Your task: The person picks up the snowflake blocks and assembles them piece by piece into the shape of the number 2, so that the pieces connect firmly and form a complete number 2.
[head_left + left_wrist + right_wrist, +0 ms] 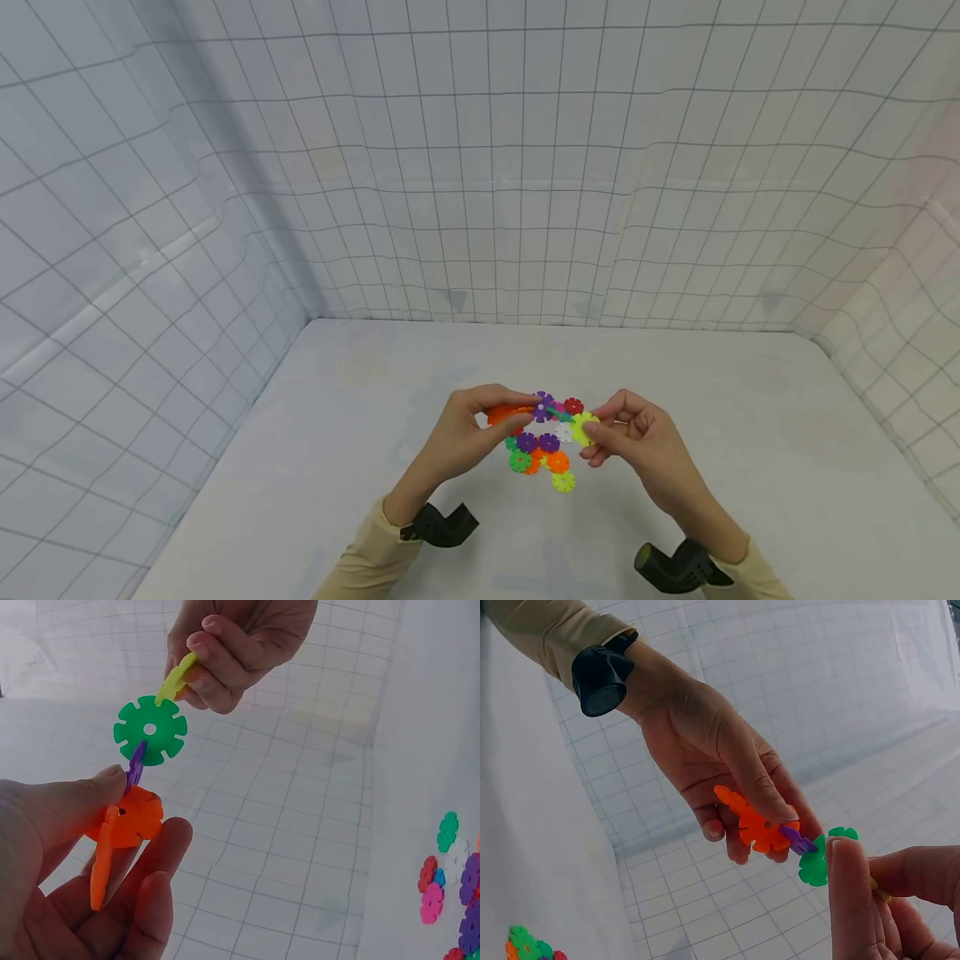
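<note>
A chain of notched plastic snowflake discs stretches between both hands, held above the table. My left hand point(467, 437) pinches its orange disc point(139, 817), with a second orange disc point(100, 870) slotted into that one at an angle. Beyond these come a purple disc point(136, 763) and a green disc point(169, 726), joined at their slots. The yellow disc point(581, 428) at the other end is pinched between thumb and fingers of my right hand point(647, 446); its edge meets the green disc's rim. In the right wrist view, my right thumb partly hides the green disc point(812, 870).
Loose discs in several colours lie in a pile on the white table point(360, 367) beneath the hands, among them purple point(527, 442), green point(520, 462), red point(573, 406) and yellow point(563, 482) ones. Gridded white curtains point(540, 208) surround the table at the back and sides.
</note>
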`<state>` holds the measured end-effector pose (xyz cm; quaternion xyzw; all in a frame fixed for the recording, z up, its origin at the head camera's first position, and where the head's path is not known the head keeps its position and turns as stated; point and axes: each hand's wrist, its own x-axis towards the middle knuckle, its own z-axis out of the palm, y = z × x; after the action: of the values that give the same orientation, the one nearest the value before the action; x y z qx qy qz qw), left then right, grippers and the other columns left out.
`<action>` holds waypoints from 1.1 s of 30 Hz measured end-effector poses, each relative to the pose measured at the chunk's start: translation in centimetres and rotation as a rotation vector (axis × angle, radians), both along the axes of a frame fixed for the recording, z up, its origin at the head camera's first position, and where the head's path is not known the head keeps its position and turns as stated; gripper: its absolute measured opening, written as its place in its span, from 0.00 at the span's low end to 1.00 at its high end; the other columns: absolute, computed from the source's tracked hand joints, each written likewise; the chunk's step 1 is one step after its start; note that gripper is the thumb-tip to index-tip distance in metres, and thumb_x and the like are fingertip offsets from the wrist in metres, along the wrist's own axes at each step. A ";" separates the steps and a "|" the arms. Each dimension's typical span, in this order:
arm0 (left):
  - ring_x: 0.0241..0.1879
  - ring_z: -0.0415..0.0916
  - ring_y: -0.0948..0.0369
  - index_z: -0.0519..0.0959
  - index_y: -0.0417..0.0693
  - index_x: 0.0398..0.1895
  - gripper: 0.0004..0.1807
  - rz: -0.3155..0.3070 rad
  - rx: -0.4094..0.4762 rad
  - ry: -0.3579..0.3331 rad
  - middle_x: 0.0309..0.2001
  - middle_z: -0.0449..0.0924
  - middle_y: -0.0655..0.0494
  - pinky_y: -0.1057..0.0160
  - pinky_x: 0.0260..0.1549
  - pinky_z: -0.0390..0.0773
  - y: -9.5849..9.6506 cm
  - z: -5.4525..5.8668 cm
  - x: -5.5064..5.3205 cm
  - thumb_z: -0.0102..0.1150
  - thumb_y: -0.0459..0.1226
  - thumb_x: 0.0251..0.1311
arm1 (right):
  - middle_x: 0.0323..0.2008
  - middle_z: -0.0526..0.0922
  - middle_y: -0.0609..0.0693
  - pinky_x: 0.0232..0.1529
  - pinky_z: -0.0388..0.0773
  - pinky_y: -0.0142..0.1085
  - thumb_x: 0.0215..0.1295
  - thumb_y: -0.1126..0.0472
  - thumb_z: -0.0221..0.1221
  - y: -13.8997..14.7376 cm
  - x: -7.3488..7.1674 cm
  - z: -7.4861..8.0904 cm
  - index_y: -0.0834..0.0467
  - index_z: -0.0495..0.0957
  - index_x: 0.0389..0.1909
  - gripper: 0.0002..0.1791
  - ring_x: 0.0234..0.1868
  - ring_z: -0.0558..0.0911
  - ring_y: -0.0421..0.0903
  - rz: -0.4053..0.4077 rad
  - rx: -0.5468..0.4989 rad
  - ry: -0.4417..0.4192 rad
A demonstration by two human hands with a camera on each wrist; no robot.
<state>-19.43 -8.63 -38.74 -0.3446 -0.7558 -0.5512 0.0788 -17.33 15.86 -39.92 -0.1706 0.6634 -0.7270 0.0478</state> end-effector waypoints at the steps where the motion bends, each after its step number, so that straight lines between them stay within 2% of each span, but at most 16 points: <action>1: 0.33 0.77 0.59 0.83 0.36 0.44 0.12 -0.008 -0.008 0.020 0.36 0.83 0.49 0.63 0.33 0.77 0.1 0.3 0.2 0.63 0.26 0.55 | 0.29 0.81 0.60 0.31 0.81 0.44 0.62 0.69 0.60 -0.1 0.1 0.0 0.69 0.69 0.38 0.10 0.26 0.84 0.53 -0.005 0.006 0.010; 3: 0.35 0.76 0.60 0.83 0.35 0.43 0.12 -0.014 -0.020 0.044 0.35 0.82 0.50 0.63 0.35 0.77 0.4 0.9 0.6 0.64 0.25 0.54 | 0.29 0.81 0.61 0.31 0.81 0.45 0.62 0.70 0.60 -0.2 0.2 0.0 0.70 0.69 0.37 0.10 0.26 0.84 0.53 -0.007 0.008 0.033; 5: 0.35 0.76 0.60 0.83 0.35 0.41 0.11 -0.014 -0.014 0.048 0.33 0.80 0.51 0.62 0.35 0.78 0.6 0.9 0.8 0.65 0.25 0.52 | 0.29 0.81 0.62 0.30 0.81 0.45 0.62 0.71 0.60 -0.4 0.3 -0.1 0.71 0.69 0.37 0.10 0.26 0.84 0.54 -0.001 0.008 0.067; 8: 0.35 0.74 0.60 0.84 0.37 0.35 0.08 -0.015 0.008 0.053 0.32 0.79 0.51 0.64 0.33 0.77 0.9 0.8 0.9 0.67 0.25 0.49 | 0.29 0.80 0.63 0.30 0.81 0.45 0.62 0.72 0.60 -0.7 0.4 -0.3 0.72 0.69 0.37 0.09 0.25 0.83 0.54 0.020 0.010 0.099; 13: 0.29 0.74 0.60 0.83 0.36 0.28 0.06 -0.064 0.074 0.084 0.31 0.79 0.49 0.63 0.26 0.77 1.1 0.5 0.8 0.68 0.22 0.46 | 0.28 0.80 0.62 0.29 0.81 0.45 0.62 0.72 0.59 -1.4 0.7 -0.7 0.73 0.69 0.37 0.09 0.23 0.83 0.52 0.049 0.027 0.111; 18: 0.27 0.74 0.61 0.82 0.35 0.25 0.07 -0.094 0.125 0.101 0.29 0.80 0.47 0.63 0.22 0.76 1.2 0.5 0.9 0.68 0.19 0.44 | 0.26 0.80 0.61 0.27 0.81 0.44 0.61 0.73 0.59 -1.8 1.1 -0.8 0.73 0.69 0.36 0.09 0.23 0.83 0.50 0.029 0.012 0.139; 25: 0.27 0.75 0.62 0.78 0.39 0.22 0.10 -0.155 0.138 0.061 0.28 0.81 0.48 0.66 0.22 0.74 1.2 0.4 0.9 0.68 0.20 0.45 | 0.26 0.79 0.64 0.24 0.80 0.45 0.62 0.75 0.57 -1.9 1.3 -1.1 0.72 0.69 0.35 0.06 0.22 0.83 0.51 0.061 -0.021 0.203; 31: 0.30 0.77 0.61 0.77 0.38 0.22 0.10 -0.228 0.104 0.044 0.29 0.81 0.46 0.65 0.24 0.75 1.2 0.3 0.9 0.65 0.18 0.46 | 0.26 0.81 0.61 0.24 0.80 0.43 0.62 0.74 0.58 -1.6 1.2 -1.0 0.72 0.71 0.36 0.06 0.21 0.82 0.51 0.093 0.012 0.177; 33: 0.29 0.77 0.62 0.77 0.40 0.22 0.10 -0.224 0.092 0.051 0.29 0.81 0.47 0.66 0.24 0.75 1.2 -0.3 0.5 0.66 0.19 0.47 | 0.27 0.81 0.61 0.24 0.81 0.43 0.62 0.73 0.59 -1.5 1.0 -1.0 0.72 0.71 0.36 0.06 0.21 0.82 0.50 0.100 0.031 0.169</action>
<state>-18.89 -7.39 -39.07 -0.4368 -0.6842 -0.5817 0.0516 -16.34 14.31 -40.91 -0.2635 0.6668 -0.6964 0.0304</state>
